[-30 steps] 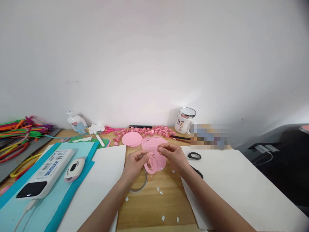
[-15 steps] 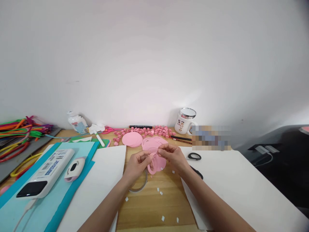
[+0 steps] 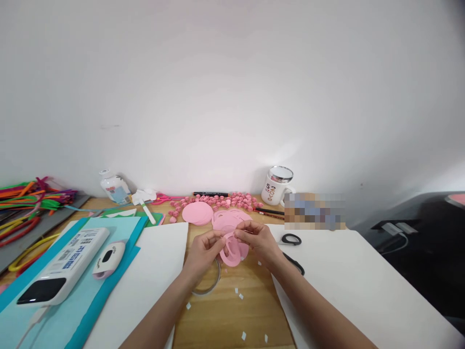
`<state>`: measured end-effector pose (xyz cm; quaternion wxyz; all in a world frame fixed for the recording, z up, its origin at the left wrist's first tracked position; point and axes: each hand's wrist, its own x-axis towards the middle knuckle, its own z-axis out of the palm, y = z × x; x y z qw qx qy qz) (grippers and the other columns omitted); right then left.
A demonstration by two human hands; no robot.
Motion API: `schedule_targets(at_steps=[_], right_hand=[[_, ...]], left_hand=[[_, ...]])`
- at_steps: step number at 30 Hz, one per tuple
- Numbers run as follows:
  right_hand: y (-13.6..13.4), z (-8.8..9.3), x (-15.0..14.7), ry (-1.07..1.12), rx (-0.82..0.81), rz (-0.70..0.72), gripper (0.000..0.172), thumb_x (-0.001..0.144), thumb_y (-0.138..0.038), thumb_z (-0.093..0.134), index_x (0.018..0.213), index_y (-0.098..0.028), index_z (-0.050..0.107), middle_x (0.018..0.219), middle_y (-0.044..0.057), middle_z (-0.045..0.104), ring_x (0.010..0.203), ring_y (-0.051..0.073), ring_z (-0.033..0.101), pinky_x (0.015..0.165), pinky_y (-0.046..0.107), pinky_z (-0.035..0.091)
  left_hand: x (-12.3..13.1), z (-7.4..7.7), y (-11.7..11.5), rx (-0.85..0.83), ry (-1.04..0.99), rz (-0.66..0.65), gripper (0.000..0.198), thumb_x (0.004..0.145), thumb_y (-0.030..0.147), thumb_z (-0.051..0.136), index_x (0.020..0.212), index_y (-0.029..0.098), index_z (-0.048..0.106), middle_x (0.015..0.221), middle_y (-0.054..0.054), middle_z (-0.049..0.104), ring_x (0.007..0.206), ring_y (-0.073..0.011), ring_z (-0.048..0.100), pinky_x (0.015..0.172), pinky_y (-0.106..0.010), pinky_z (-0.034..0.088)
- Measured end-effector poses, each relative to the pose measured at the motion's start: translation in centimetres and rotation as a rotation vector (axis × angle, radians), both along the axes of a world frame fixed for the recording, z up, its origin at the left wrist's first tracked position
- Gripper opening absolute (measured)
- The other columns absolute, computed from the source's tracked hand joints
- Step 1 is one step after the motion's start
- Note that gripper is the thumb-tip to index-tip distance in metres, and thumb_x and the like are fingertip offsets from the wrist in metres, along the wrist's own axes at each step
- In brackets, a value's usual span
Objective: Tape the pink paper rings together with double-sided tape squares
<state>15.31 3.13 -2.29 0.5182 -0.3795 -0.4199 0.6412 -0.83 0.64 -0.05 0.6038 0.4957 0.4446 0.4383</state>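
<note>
Pink paper strip (image 3: 230, 262) is positioned at the dial centre, twelve o'clock being toward the wall (image 3: 232, 97); from where I stand, it curves into a loop below the fingertips. Left hand (image 3: 199, 252), at nine o'clock: thumb and forefinger are pinched on the strip. Right hand (image 3: 257, 238), at three o'clock: thumb and forefinger are likewise closed on it, just beside the left fingertips. A pile of cut pink paper (image 3: 231, 216) lies at twelve o'clock, with small pink rolls (image 3: 244, 199) beyond it. Paper circles (image 3: 197, 213) are stacked between ten and eleven. A mug (image 3: 275, 190) stands upright between one and two. Scissors (image 3: 291, 239) lie at three, blades partly hidden. A tape roll (image 3: 206, 293) lies at seven, partly covered by the left hand; white scraps (image 3: 241, 296) are scattered around six.
</note>
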Motion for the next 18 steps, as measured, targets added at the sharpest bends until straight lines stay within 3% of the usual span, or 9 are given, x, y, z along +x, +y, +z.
schedule_targets(at_steps=[8,18], right_hand=[[0.04,0.23,-0.15,-0.020,0.036,0.038,0.025,0.061,-0.034,0.071,0.080,-0.017,0.069,0.075,0.004,0.067,0.065,0.013,0.059,0.066,0.026,0.046],[0.18,0.14,-0.06,-0.023,0.029,-0.059,0.021,0.053,-0.028,0.076,0.066,-0.015,0.065,0.059,-0.001,0.062,0.055,0.010,0.055,0.059,0.024,0.046]], left_hand=[[-0.25,0.02,0.22,0.003,0.033,0.034,0.031,0.068,0.033,0.064,0.090,0.012,0.065,0.057,-0.002,0.061,0.052,-0.0119,0.054,0.050,-0.021,0.041],[-0.08,-0.27,0.07,-0.009,0.018,-0.021,0.033,0.070,0.035,0.062,0.093,0.011,0.063,0.057,-0.001,0.058,0.050,-0.0099,0.051,0.046,-0.019,0.041]])
